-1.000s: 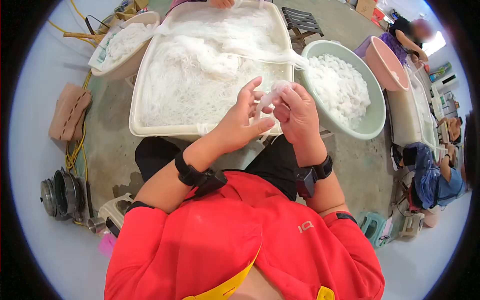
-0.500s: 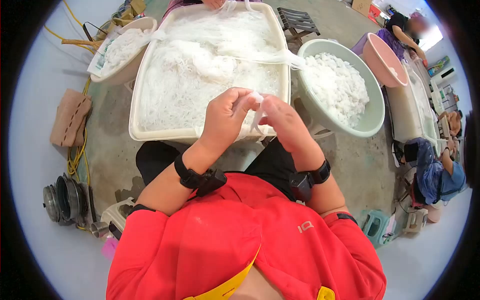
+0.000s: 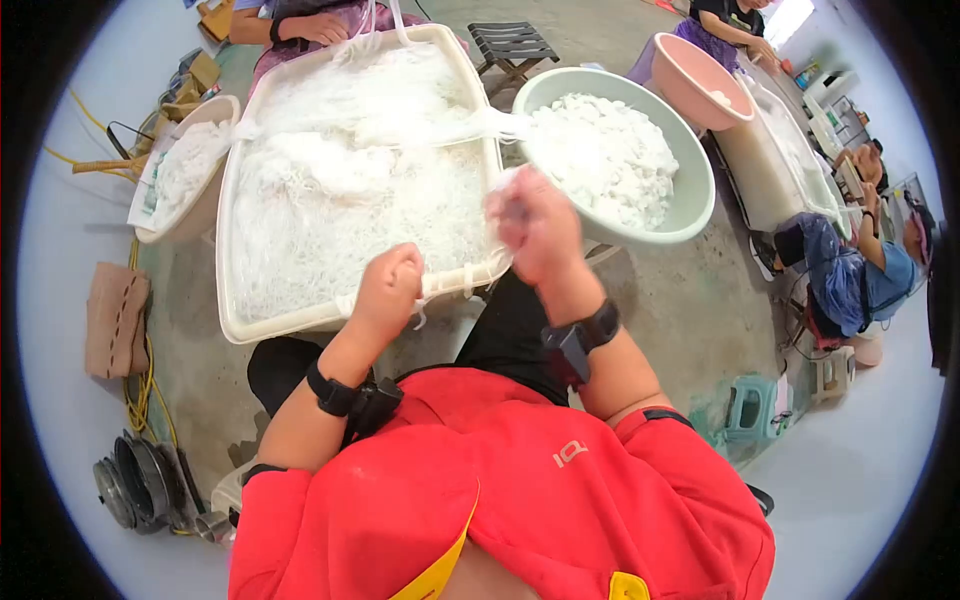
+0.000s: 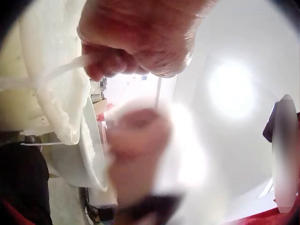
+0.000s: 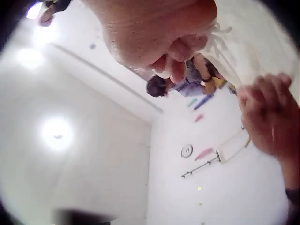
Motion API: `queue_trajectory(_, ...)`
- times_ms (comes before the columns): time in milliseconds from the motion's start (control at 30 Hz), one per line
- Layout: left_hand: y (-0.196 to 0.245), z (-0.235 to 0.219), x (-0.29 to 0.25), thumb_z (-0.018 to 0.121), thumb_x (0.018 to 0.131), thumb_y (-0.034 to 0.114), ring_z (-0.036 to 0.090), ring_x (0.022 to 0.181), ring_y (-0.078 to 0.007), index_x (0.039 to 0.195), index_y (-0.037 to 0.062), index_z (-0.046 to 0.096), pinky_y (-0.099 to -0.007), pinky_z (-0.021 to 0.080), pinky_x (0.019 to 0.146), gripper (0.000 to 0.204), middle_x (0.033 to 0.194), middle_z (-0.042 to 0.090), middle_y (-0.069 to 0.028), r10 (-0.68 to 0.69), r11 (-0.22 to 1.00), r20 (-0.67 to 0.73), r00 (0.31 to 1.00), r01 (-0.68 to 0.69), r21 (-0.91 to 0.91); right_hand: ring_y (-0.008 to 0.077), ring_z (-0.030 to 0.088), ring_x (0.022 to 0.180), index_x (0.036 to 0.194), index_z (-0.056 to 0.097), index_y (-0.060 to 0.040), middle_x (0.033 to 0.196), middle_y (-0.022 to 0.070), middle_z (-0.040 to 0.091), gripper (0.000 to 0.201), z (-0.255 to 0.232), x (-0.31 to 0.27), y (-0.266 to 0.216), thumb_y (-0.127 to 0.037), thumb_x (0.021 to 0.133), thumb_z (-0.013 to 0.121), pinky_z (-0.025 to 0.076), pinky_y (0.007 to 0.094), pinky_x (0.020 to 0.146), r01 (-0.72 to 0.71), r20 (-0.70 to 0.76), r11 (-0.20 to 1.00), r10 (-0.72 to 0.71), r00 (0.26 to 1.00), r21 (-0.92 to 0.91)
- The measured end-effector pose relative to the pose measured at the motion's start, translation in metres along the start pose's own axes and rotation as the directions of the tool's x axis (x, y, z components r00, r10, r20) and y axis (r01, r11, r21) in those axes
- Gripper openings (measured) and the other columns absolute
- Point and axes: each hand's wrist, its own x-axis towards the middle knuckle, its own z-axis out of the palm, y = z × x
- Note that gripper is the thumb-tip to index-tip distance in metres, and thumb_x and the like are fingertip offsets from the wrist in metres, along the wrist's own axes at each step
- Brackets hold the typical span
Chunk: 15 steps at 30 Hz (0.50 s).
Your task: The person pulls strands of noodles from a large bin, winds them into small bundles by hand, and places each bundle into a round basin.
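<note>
A white strand [image 4: 70, 65] is gripped in the curled fingers of the left hand [image 3: 388, 292], which is held at the near rim of the tray [image 3: 232, 290], toward that tray's 5 o'clock; in the left wrist view the strand is drawn out toward 9 o'clock, past the rim. By the right hand [image 3: 542, 230], blurred in the head view and held at the tray's 4 o'clock, a white bit [image 5: 162, 74] is clasped between curled fingers. The two hands are kept apart, with the right hand set at the left hand's 2 o'clock.

In the head view, the tray, filled with white shreds [image 3: 330, 240], is placed at 11 o'clock. White lumps [image 3: 605, 160] are held in the green basin [image 3: 695, 205] at 1 o'clock, near the tray, with the pink basin [image 3: 690, 85] set just beyond. A folding stool [image 3: 512, 42] is seen at 12 o'clock.
</note>
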Motion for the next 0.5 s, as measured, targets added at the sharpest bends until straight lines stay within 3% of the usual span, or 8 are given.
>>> queue_trajectory(67,-0.002,-0.01,-0.001,0.04,0.084,0.018,0.037,0.051,-0.0105,0.068,0.0069,0.042,-0.0275,0.039,0.054,0.02,0.055,0.037,0.0003,-0.036,0.972,-0.106,0.994,0.01,-0.236,0.0149,0.049,0.06,0.075,0.058,-0.0043,0.07,0.0082,0.058,0.029,-0.034,0.022,-0.011,-0.025,0.09,0.044,0.042,0.0283,0.058,0.297,-0.134,0.875,-0.37,0.919,-0.384)
queue_trajectory(100,0.006,-0.016,0.001,0.04,0.086,0.022,0.033,0.05,-0.0117,0.068,0.0104,0.037,-0.0299,0.04,0.057,0.022,0.057,0.032,0.0013,0.004,0.956,-0.129,0.992,-0.042,-0.291,0.0166,0.056,0.067,0.089,0.06,-0.0004,0.077,0.0112,0.063,0.032,-0.076,0.043,-0.007,-0.028,0.091,0.044,0.043,0.0291,0.059,0.166,-0.118,0.519,-0.471,0.874,-0.838)
queue_trajectory(133,0.009,-0.022,0.002,0.041,0.088,0.024,0.035,0.054,-0.0129,0.068,0.011,0.036,-0.0311,0.041,0.065,0.024,0.061,0.034,0.0008,-0.07,0.875,-0.119,0.99,0.004,-0.485,0.0286,0.059,0.089,0.1,0.058,0.0032,0.094,0.016,0.063,0.032,-0.089,0.045,-0.016,-0.025,0.089,0.047,0.045,0.0404,0.075,0.054,0.043,0.018,-0.394,0.918,-0.998)
queue_trajectory(167,0.015,-0.024,0.004,0.041,0.09,0.023,0.037,0.057,-0.0133,0.07,0.0112,0.037,-0.0316,0.04,0.068,0.023,0.063,0.035,0.0008,-0.067,0.81,-0.121,0.99,-0.017,-0.587,0.035,0.054,0.101,0.111,0.054,0.003,0.112,0.0188,0.058,0.035,-0.085,0.043,-0.013,-0.022,0.086,0.052,0.042,0.0438,0.085,-0.227,-0.102,-0.305,-0.376,0.921,-0.925)
queue_trajectory(267,0.042,-0.021,0.017,0.039,0.093,0.023,0.039,0.062,-0.0136,0.076,0.0105,0.04,-0.0316,0.039,0.07,0.022,0.066,0.036,0.0005,-0.089,0.63,-0.14,0.986,-0.053,-0.775,0.0284,0.052,0.108,0.12,0.049,0.0016,0.121,0.016,0.053,0.041,-0.029,0.028,0.001,-0.019,0.086,0.055,0.04,0.0383,0.09,0.433,0.322,0.211,-0.413,0.852,-0.876)
queue_trajectory(333,0.057,-0.021,0.019,0.039,0.095,0.024,0.039,0.063,-0.0135,0.078,0.0104,0.041,-0.0312,0.039,0.069,0.021,0.067,0.036,0.0005,-0.111,0.541,-0.151,0.982,-0.068,-0.838,0.0196,0.051,0.107,0.124,0.047,0.0,0.121,0.0105,0.054,0.042,0.009,0.014,0.029,-0.016,0.086,0.056,0.039,0.0323,0.09,0.311,0.4,0.801,-0.097,0.911,-0.512)
queue_trajectory(400,0.069,-0.025,0.021,0.038,0.095,0.024,0.039,0.064,-0.0135,0.08,0.0109,0.042,-0.0309,0.039,0.068,0.02,0.067,0.036,0.0008,-0.115,0.483,-0.169,0.979,-0.093,-0.871,0.0131,0.049,0.105,0.129,0.044,-0.0024,0.117,0.0096,0.054,0.044,0.039,0.002,0.03,-0.012,0.087,0.056,0.04,0.0293,0.088,0.114,0.628,0.931,0.139,0.766,-0.345)
queue_trajectory(500,0.062,-0.065,0.004,0.041,0.095,0.027,0.038,0.061,-0.0124,0.078,0.0099,0.044,-0.0296,0.038,0.064,0.024,0.064,0.034,0.0018,0.1,0.33,0.015,0.995,-0.019,-0.944,0.0077,0.053,0.079,0.109,0.058,-0.0014,0.088,0.0017,0.062,0.027,0.039,0.006,0.019,-0.015,0.086,0.056,0.041,0.021,0.071,0.142,0.497,0.814,0.196,0.846,-0.563)
